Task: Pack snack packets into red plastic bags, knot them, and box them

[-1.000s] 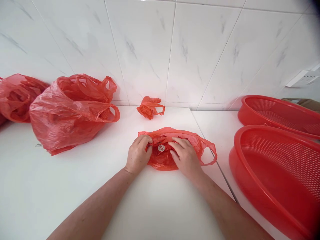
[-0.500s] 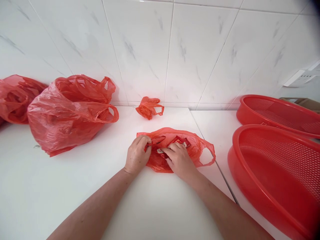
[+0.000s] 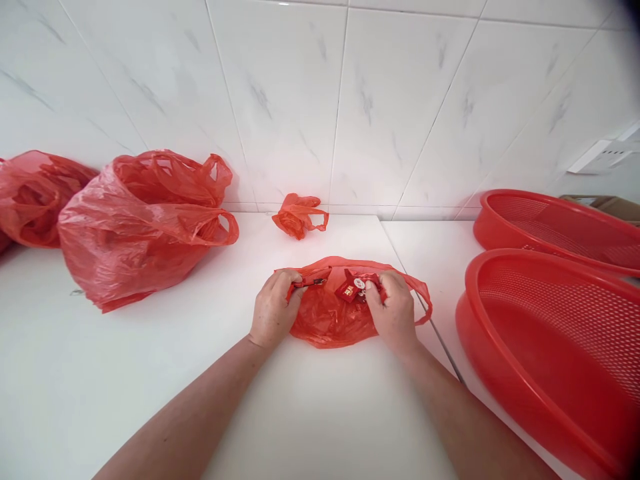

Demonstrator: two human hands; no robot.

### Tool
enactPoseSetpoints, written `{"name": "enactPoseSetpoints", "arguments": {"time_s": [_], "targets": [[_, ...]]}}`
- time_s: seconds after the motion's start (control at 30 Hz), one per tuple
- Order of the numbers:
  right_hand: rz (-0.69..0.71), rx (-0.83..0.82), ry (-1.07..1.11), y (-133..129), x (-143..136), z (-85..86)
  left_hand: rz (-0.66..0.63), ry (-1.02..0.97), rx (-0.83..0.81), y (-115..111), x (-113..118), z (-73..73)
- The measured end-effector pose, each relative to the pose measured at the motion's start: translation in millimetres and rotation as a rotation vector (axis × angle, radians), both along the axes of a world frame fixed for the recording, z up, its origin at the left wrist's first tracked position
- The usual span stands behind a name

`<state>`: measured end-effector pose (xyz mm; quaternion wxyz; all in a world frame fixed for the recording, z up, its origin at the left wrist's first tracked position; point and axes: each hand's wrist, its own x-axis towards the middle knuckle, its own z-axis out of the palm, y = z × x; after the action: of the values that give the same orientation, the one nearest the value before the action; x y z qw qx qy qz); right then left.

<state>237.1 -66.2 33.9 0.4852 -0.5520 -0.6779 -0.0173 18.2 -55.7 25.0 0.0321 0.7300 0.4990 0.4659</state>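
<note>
A thin red plastic bag [image 3: 330,327] lies mouth open on the white table [image 3: 290,413]. At its left side my left hand [image 3: 273,310] is closed on a small dark-red packet [image 3: 313,283], seen edge-on, and touches the bag's rim. On the right, my right hand [image 3: 395,310] is closed with the thumb pressed on small red printed packets [image 3: 347,289] with a white round mark. They are over the bag's opening; how many it holds I cannot tell. One bag handle [image 3: 426,307] loops out past my right hand.
A large full-looking red bag [image 3: 130,240] stands at the left, with another red bag [image 3: 35,193] beyond it. A small crumpled red bag [image 3: 299,217] sits by the tiled wall. Two red perforated baskets [image 3: 500,320] stand on the right, past a table seam.
My right hand has moved right from the middle of the bag, with red packets now between thumb and fingers. My left hand has hardly moved; its packet shows more clearly.
</note>
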Motion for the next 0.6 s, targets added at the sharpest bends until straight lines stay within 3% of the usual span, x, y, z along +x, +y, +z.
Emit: {"name": "enactPoseSetpoints", "arguments": {"time_s": [0.17,0.33,0.43,0.6], "targets": [[-0.116,0.123,-0.091,5.5,9.2,-2.0,-0.007,0.003,0.035,-0.1,0.1,0.0],[-0.183,0.011,-0.317,10.6,12.0,-7.9,-0.040,-0.016,-0.003,-1.0,-0.1,-1.2],[-0.147,-0.059,-0.393,8.8,5.8,-8.9,-0.041,-0.022,0.005,-2.0,-0.2,-1.2],[0.055,0.040,-0.273,-2.1,-9.4,-3.5,-0.110,-0.047,0.000,-8.3,3.4,2.3]]}}
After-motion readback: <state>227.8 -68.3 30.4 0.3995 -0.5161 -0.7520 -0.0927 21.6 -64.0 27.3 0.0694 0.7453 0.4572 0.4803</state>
